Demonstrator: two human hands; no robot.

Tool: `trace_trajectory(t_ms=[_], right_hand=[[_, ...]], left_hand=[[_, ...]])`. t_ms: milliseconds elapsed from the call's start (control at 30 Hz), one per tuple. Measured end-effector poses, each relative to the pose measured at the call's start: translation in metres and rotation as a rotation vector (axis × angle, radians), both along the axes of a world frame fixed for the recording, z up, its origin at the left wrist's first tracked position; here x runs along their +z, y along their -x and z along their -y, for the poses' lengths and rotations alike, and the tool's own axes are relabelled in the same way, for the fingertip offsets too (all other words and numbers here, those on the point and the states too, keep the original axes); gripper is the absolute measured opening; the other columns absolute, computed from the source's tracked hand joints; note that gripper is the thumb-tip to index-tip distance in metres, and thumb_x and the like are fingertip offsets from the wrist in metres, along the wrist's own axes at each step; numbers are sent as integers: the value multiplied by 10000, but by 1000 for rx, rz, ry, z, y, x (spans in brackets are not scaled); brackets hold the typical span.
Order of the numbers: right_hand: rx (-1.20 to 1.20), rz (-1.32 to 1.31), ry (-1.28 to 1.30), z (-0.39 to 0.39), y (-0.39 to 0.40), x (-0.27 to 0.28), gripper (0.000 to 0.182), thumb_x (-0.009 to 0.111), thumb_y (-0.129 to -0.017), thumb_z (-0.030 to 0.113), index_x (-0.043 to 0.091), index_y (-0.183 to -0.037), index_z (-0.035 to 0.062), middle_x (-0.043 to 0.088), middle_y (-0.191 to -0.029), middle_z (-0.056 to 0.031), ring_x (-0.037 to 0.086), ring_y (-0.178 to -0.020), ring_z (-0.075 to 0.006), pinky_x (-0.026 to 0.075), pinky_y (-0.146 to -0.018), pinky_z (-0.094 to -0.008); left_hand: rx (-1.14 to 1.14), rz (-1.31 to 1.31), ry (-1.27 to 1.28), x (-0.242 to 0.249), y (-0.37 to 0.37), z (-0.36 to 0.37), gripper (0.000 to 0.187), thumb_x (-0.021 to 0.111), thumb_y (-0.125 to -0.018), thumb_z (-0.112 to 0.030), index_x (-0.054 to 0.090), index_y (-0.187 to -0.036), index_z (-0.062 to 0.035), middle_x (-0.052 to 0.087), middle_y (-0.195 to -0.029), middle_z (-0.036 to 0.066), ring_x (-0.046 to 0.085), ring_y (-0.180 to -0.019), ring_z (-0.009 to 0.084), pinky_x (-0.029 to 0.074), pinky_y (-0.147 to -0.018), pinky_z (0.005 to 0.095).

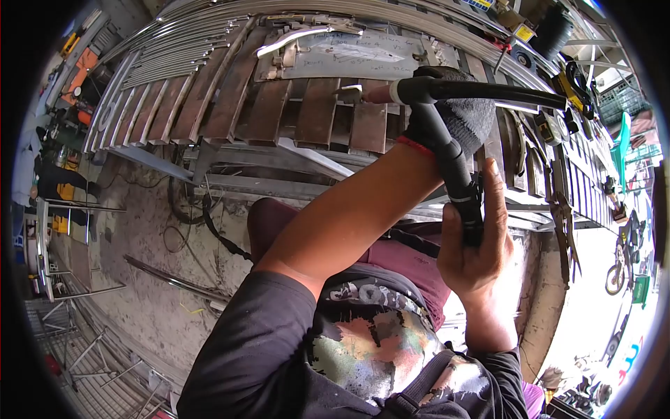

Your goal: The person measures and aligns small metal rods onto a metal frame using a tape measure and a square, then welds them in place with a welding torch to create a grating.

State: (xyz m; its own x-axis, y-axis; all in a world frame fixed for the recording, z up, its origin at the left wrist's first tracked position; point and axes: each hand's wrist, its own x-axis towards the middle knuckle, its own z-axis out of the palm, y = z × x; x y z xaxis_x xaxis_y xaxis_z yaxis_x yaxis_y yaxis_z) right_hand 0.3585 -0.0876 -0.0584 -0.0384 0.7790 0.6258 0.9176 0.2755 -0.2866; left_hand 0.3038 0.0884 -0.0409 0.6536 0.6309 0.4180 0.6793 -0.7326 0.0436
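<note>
A black TIG torch [447,150] crosses the view in front of the bench, its pinkish nozzle [380,94] pointing left and its long black back cap reaching right. My right hand [480,241] is bare and holds the lower handle between thumb and fingers, the index finger stretched up along it. My left hand [466,112] wears a dark grey glove with a red cuff. It lies behind the torch head, which overlaps it, and its fingers are mostly hidden. Beyond the nozzle, a metal plate [335,64] with handwriting rests on the slatted steel bench [269,108].
Thin steel rods [185,56] lie along the bench's left part. Locking clamps [562,216] hang at its right edge, near a tape measure [555,129] and a yellow-black tool [576,87]. Cables [209,216] run below. Another person [59,181] is at far left.
</note>
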Motion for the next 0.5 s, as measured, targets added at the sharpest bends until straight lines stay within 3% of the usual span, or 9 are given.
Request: trace_trajectory(t_ms=[33,167,233,500], right_hand=[[-18,-1,40,2,-1,0,674,714,-1026,74,428,-1619,-70,573,-1595,-272,664,-1372,-427,609,-1039,-430],[-32,-16,73,3,2,3,673,715,-1018,60,438,-1620,-57,596,-1578,-255,709,-1313,-402,631,-991,-406],[-20,-13,62,1,1,3,678,714,-1012,47,438,-1624,-50,606,-1567,-255,722,-1292,-398,637,-980,-401],[-18,-43,79,2,3,4,685,709,-998,16,443,-1627,-36,625,-1539,-269,712,-1306,-401,635,-991,-414]], left_hand=[[-5,4,3,0,1,0,249,678,-970,-299,842,-1041,-127,817,-949,102,801,-903,281,594,-734,500],[-13,-96,55,-11,-20,-15,263,668,-985,-303,834,-1065,-115,816,-970,114,798,-929,277,604,-777,486],[-36,28,80,-39,-42,-27,265,665,-988,-302,829,-1076,-113,812,-965,111,795,-923,275,604,-789,473],[-49,7,86,-25,-24,-17,290,678,-982,-316,831,-1124,-115,816,-985,111,796,-924,274,610,-776,472]])
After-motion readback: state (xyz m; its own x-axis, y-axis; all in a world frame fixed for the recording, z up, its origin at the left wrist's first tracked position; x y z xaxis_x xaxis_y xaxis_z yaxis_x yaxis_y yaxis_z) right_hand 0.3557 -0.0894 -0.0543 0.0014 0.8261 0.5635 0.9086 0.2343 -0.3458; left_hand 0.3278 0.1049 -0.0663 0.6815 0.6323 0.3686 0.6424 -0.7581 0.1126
